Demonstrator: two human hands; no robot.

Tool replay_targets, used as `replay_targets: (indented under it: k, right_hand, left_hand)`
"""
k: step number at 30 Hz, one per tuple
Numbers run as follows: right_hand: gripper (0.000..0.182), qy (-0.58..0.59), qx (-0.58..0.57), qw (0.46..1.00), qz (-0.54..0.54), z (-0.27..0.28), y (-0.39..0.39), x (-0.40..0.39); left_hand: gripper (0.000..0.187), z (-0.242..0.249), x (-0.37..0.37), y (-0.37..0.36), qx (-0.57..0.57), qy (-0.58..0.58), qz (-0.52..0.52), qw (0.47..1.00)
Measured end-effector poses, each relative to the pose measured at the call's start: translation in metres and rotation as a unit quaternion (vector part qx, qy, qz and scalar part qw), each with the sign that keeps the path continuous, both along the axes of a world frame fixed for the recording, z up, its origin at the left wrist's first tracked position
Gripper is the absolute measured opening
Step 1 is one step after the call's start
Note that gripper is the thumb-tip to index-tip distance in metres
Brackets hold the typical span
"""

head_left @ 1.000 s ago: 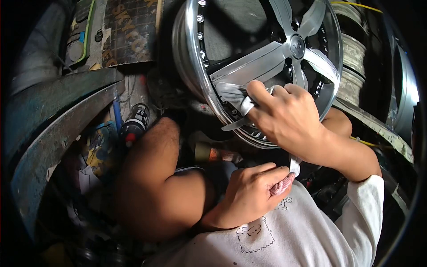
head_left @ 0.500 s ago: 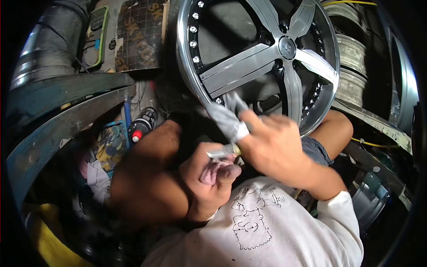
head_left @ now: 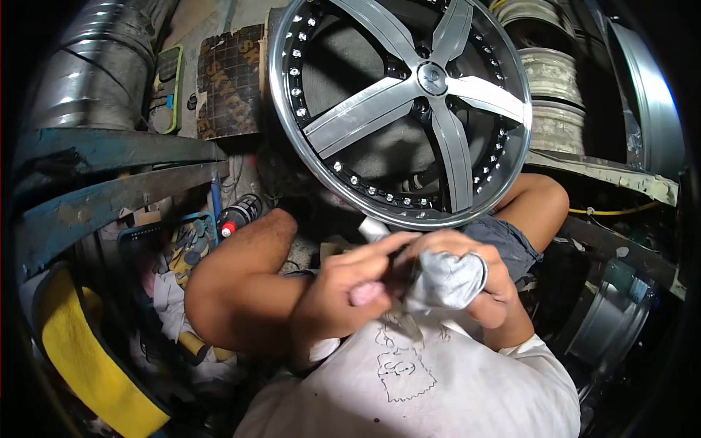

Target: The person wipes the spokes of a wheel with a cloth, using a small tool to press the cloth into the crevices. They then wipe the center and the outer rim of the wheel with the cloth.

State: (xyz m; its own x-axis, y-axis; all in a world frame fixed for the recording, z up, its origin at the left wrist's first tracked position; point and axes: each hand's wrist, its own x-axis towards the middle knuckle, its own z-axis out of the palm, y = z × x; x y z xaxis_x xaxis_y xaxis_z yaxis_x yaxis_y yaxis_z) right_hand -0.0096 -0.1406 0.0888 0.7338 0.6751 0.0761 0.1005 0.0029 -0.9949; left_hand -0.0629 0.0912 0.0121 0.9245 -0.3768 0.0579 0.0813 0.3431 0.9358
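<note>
My right hand (head_left: 496, 281) is closed around a crumpled grey-white rag (head_left: 449, 281), held in front of my shirt. Facing it, my left hand (head_left: 343, 288) has its fingers reaching to the right hand and a pinkish rounded patch at the palm; I cannot tell what it holds. Between and below the two hands shows a blurred narrow blade (head_left: 409, 326), its other end hidden. Beyond the hands, a large silver-and-black five-spoke wheel rim (head_left: 343, 120) leans upright, its polished lip just past my fingers. A small white piece (head_left: 373, 229) shows at that lip.
A black bottle with a red-and-white cap (head_left: 239, 213) lies by my left knee. A blue basket (head_left: 139, 233) holds assorted pieces. A yellow pad (head_left: 91, 358) is at lower left. Blue metal beams (head_left: 139, 193) run along the left. Stacked rims (head_left: 551, 102) stand at the right.
My right hand has come down and back from the rim's lip with the rag, close beside my left hand. The blade has shifted lower. The whole view has shifted slightly.
</note>
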Motion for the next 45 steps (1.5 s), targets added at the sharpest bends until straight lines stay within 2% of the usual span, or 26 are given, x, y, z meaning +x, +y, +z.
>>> replay_targets:
  k: [2, 4, 5, 6, 8, 12, 15, 16, 19, 20, 22, 25, 29, 32, 33, 34, 36, 37, 38, 39, 41, 42, 44, 45]
  right_hand:
    - [0.03, -0.129, -0.06, 0.989, -0.041, 0.005, 0.011, 0.007]
    - [0.028, -0.098, 0.033, 0.983, -0.148, -0.009, 0.021, 0.002]
    - [0.028, -0.093, 0.038, 0.978, -0.182, -0.015, 0.025, 0.0]
    - [0.029, -0.076, 0.053, 0.977, -0.191, -0.018, 0.025, 0.003]
    - [0.032, -0.042, 0.083, 0.974, -0.208, -0.024, 0.023, 0.009]
    - [0.05, -0.029, 0.147, 0.973, -0.176, -0.038, 0.025, 0.026]
    - [0.075, -0.013, 0.166, 0.956, -0.243, -0.042, 0.042, 0.029]
    - [0.074, -0.01, 0.15, 0.953, -0.264, -0.044, 0.043, 0.032]
    - [0.074, -0.092, 0.014, 0.973, -0.21, -0.049, 0.023, 0.052]
    - [0.057, -0.135, -0.012, 0.972, -0.191, -0.051, 0.019, 0.058]
    - [0.023, -0.221, -0.057, 0.961, -0.158, -0.054, 0.01, 0.07]
    - [0.028, -0.197, 0.007, 0.957, -0.213, -0.061, 0.008, 0.062]
    - [0.038, -0.182, 0.025, 0.968, -0.174, -0.062, 0.004, 0.058]
    - [0.034, 0.066, 0.197, 0.945, -0.253, -0.063, 0.033, 0.032]
    - [0.028, 0.148, 0.241, 0.934, -0.22, -0.066, 0.031, 0.026]
    - [0.027, 0.196, 0.2, 0.93, -0.24, -0.059, 0.031, 0.023]
    - [0.03, 0.316, 0.234, 0.897, -0.2, -0.052, 0.035, 0.034]
    - [0.033, 0.333, 0.234, 0.894, -0.189, -0.055, 0.038, 0.042]
    - [0.036, 0.344, 0.173, 0.899, -0.208, -0.053, 0.042, 0.051]
    - [0.033, 0.247, 0.086, 0.939, -0.225, -0.062, 0.049, 0.058]
    - [0.021, 0.057, -0.107, 0.966, -0.228, -0.071, 0.066, 0.074]
    - [0.017, 0.019, -0.178, 0.963, -0.199, -0.073, 0.073, 0.082]
    - [0.017, 0.001, -0.372, 0.916, -0.153, -0.052, 0.097, 0.098]
    - [0.015, -0.052, -0.364, 0.918, -0.145, -0.06, 0.106, 0.103]
  left_hand:
    - [0.016, 0.004, 0.0, -0.01, -0.029, -0.021, -0.083, 0.996]
    - [0.02, 0.009, 0.001, -0.018, 0.001, -0.032, -0.082, 0.996]
    - [0.021, 0.011, 0.002, -0.022, 0.014, -0.037, -0.082, 0.996]
    - [0.023, 0.012, 0.008, -0.025, 0.021, -0.078, -0.034, 0.996]
    - [0.025, 0.009, 0.005, -0.026, 0.098, -0.026, -0.063, 0.993]
    - [0.031, 0.006, 0.005, -0.027, 0.126, -0.064, 0.032, 0.989]
    - [0.036, 0.003, 0.009, -0.021, 0.144, -0.047, 0.062, 0.987]
    - [0.034, 0.004, 0.011, -0.018, 0.152, -0.04, 0.065, 0.985]
    - [0.025, 0.006, 0.016, -0.014, 0.187, -0.02, 0.071, 0.98]
    - [0.017, 0.01, 0.02, -0.013, 0.202, 0.006, 0.083, 0.976]
    - [0.017, 0.014, 0.023, -0.015, 0.235, 0.029, 0.099, 0.966]
    - [0.021, 0.017, 0.023, -0.021, 0.286, 0.037, 0.134, 0.948]
    - [0.02, 0.018, 0.02, -0.025, 0.312, 0.035, 0.133, 0.94]
    - [0.02, 0.016, 0.019, -0.029, 0.294, 0.017, 0.127, 0.947]
    - [0.02, 0.014, 0.018, -0.03, 0.29, 0.009, 0.127, 0.949]
    - [0.016, 0.012, 0.016, -0.032, 0.249, 0.01, 0.124, 0.961]
    - [0.014, 0.008, 0.014, -0.03, 0.206, -0.023, 0.05, 0.977]
    - [0.015, 0.01, 0.014, -0.031, 0.185, -0.027, 0.038, 0.982]
    - [0.016, 0.011, 0.015, -0.032, 0.16, -0.031, 0.023, 0.986]
    - [0.02, 0.006, 0.012, -0.035, 0.163, -0.052, 0.027, 0.985]
    - [0.019, 0.0, 0.01, -0.04, 0.126, -0.018, 0.045, 0.991]
    - [0.019, -0.002, 0.012, -0.04, 0.119, -0.013, 0.069, 0.99]
    - [0.016, -0.004, 0.016, -0.04, 0.115, 0.039, 0.099, 0.988]
    - [0.015, -0.004, 0.018, -0.039, 0.112, 0.067, 0.112, 0.985]
